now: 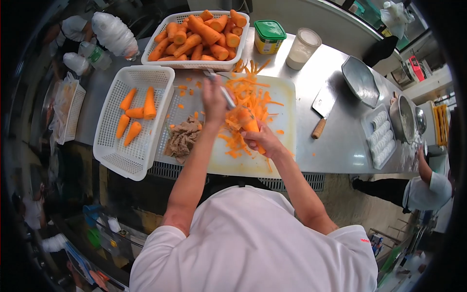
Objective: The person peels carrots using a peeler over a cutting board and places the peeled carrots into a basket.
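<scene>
My left hand, somewhat blurred, is closed around a silver-handled peeler above the cutting board. My right hand grips a carrot by its lower part, its thick end pointing up toward the peeler. Orange carrot peelings lie heaped on the white board under and behind both hands. A crumpled brown cloth sits left of the board, near my left forearm. Several carrots rest in a white perforated basket at the left.
Behind the board, a white basket is piled with carrots. A green-lidded tub and a clear container stand beside it. To the right are a cleaver, a dark tray and a tray of white rolls. A co-worker is at far right.
</scene>
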The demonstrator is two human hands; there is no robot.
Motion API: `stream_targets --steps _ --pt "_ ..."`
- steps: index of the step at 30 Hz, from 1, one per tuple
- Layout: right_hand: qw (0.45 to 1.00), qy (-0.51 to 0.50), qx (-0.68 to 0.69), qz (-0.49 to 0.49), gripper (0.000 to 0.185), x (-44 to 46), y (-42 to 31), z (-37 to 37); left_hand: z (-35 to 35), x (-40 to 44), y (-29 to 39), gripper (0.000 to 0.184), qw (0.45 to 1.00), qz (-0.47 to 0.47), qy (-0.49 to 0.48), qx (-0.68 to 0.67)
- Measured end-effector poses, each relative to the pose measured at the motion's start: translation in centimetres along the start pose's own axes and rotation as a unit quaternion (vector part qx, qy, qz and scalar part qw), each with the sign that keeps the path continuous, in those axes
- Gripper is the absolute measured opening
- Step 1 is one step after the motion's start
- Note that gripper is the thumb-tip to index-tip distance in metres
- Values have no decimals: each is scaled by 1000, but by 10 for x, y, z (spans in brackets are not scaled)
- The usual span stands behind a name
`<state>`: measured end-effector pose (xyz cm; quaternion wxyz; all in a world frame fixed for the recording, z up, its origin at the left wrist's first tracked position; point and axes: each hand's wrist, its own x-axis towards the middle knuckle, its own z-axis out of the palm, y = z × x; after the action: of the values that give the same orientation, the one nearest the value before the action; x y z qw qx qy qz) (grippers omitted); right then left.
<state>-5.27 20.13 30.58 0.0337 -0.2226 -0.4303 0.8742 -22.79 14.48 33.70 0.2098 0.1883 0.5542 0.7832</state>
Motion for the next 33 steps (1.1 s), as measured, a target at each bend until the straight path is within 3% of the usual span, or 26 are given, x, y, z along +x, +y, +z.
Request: stream_targets --steps 2,4,5,9,12,13,15,18,20,21,23,26,29,32,33 --pt "999 -42 -7 19 36 -6 4 3 3 6 -22 27 999 1 -36 19" --pt "999 -31 -14 28 40 -16 5 -2 -9 31 -34 26 991 -78 66 83" --pt "999 -21 -21 36 45 -20 5 -5 -18 43 -32 25 989 -55 91 103" --pt "997 12 -57 43 52 -18 10 -7 -6 33 -52 28 995 -12 57 82" --pt "994 28 -97 31 45 -13 13 -8 -1 29 -65 28 989 -89 19 118" --pt "991 34 -127 28 51 -17 9 -8 -14 44 -68 28 986 -36 53 153" --pt "986 41 -159 19 57 -14 2 -11 -5 42 -56 27 989 -35 54 130" --pt "968 65 -241 12 66 -11 8 -10 2 25 -66 28 993 -39 20 113" --pt "942 96 -321 18 69 -10 2 -5 -1 35 -71 29 980 -53 33 191" --pt "942 97 -321 18 69 -9 8 -10 -9 38 -66 28 982 -43 90 159" --pt "898 103 -410 -122 71 -5 20 -24 -1 36 -61 29 987 -38 67 141" --pt "857 117 -497 -72 68 -3 15 -17 13 15 -55 30 983 -30 -3 179" --pt "821 164 -531 -129 61 -14 17 -12 -9 51 -68 28 967 -18 100 235" --pt "804 182 -557 -98 65 -11 17 -19 17 21 -54 29 989 -3 18 146" --pt "807 184 -553 -93 65 -13 22 -19 28 9 -61 29 975 6 -15 221"
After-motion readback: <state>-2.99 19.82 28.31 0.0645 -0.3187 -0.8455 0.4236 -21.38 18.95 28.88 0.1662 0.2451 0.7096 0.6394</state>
